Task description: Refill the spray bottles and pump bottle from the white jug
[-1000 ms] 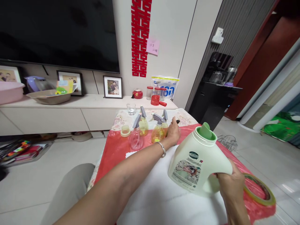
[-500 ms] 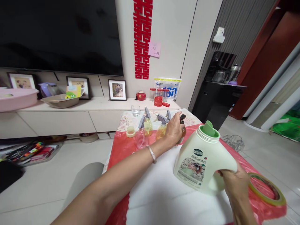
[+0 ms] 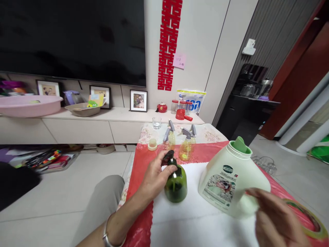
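Note:
My left hand (image 3: 158,173) grips a green see-through pump bottle (image 3: 177,187) by its black pump head and neck, over the white sheet (image 3: 180,223). To its right stands a large pale green plastic jug (image 3: 218,181), its mouth uncovered, with a green spout inside. Near the jug's handle is my right hand (image 3: 277,216), blurred by motion, its fingers apart and holding nothing that I can see. Behind the pump bottle are several small spray bottles with grey trigger heads, among them a yellow spray bottle (image 3: 185,151). A pale yellowish cap (image 3: 152,144) sits left of them.
Red plastic sheeting (image 3: 140,164) covers much of the table. A glass of water (image 3: 156,122) stands at the back. At the right edge lies a roll of tape (image 3: 316,223), partly behind my right hand. A low white cabinet (image 3: 123,132) holds photo frames, jars and a pink basin (image 3: 51,106).
My left hand has brought the pump bottle from the back of the table toward me and to the left. My right hand has let go of the jug's handle. The view has shifted left.

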The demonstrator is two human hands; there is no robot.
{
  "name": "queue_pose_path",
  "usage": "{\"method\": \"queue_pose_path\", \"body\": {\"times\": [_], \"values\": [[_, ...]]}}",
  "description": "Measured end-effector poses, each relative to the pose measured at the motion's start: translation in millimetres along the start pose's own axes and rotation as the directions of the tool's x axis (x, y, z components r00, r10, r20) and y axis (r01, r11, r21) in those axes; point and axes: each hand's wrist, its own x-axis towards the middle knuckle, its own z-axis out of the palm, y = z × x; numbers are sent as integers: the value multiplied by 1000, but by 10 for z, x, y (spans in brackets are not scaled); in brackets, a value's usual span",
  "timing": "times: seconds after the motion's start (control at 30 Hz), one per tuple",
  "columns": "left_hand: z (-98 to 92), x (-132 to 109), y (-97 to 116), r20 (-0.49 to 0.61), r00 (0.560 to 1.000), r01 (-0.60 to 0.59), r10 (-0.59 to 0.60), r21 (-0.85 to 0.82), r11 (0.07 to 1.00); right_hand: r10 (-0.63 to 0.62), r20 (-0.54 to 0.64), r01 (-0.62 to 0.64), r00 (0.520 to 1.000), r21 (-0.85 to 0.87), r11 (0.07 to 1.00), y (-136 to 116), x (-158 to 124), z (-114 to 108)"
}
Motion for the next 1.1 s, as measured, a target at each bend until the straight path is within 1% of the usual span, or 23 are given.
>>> {"method": "queue_pose_path", "body": {"times": [0.03,0.07,0.1,0.13,0.17,0.2,0.23,0.27,0.3,0.33,0.4,0.47,0.53,0.63,0.67,0.73,0.77,0.8,0.87,0.97,1.03,1.1], "values": [[6,-63,35,17,999,29,-28,-49,998,-1,167,-6,986,40,999,-18,-42,119],[22,-118,79,39,998,58,-54,-105,993,-3,336,-26,942,84,996,-28,-74,247],[44,-166,123,64,995,84,-75,-165,983,20,492,-94,870,126,988,-35,-96,374],[70,-204,161,92,992,109,-91,-224,969,52,614,-204,788,181,962,-42,-112,494],[97,-235,187,121,987,132,-102,-277,952,83,705,-344,705,238,908,-53,-123,599],[123,-259,198,150,983,152,-109,-322,934,105,773,-484,626,280,829,-68,-131,685],[148,-276,194,171,979,169,-113,-360,917,115,819,-599,563,308,739,-88,-138,750],[170,-288,176,185,976,183,-118,-392,902,119,847,-678,518,321,661,-111,-144,794],[190,-296,149,193,974,194,-122,-416,889,122,862,-723,492,327,609,-135,-150,821],[205,-301,117,196,972,203,-129,-431,879,123,869,-745,479,329,580,-158,-154,833],[216,-307,58,197,970,215,-140,-438,873,114,886,-768,450,319,555,-196,-152,826],[197,-309,23,234,963,227,-135,-430,874,77,904,-784,421,320,532,-220,-131,798],[154,-311,8,325,939,255,-112,-442,860,23,923,-793,384,317,520,-232,-97,764],[89,-312,-10,470,879,328,-75,-485,811,-25,937,-805,349,314,503,-243,-50,722],[76,-311,-20,495,866,348,-71,-494,797,-24,943,-813,333,300,499,-248,-41,713],[69,-309,-43,503,861,367,-76,-510,778,2,948,-818,318,274,505,-259,-35,703],[74,-308,-54,495,865,371,-85,-516,772,18,950,-813,312,258,522,-263,-37,703],[82,-309,-63,482,870,376,-101,-519,768,31,948,-804,317,251,539,-263,-42,705],[106,-314,-76,440,887,378,-137,-525,763,63,937,-785,344,250,567,-249,-58,715],[143,-322,-82,325,926,348,-190,-550,759,142,925,-772,353,202,603,-203,-83,740],[151,-307,-78,244,949,309,-202,-574,758,176,928,-752,329,145,644,-169,-90,754],[126,-260,-70,141,969,247,-203,-591,768,181,934,-731,308,111,674,-141,-86,760]]}}
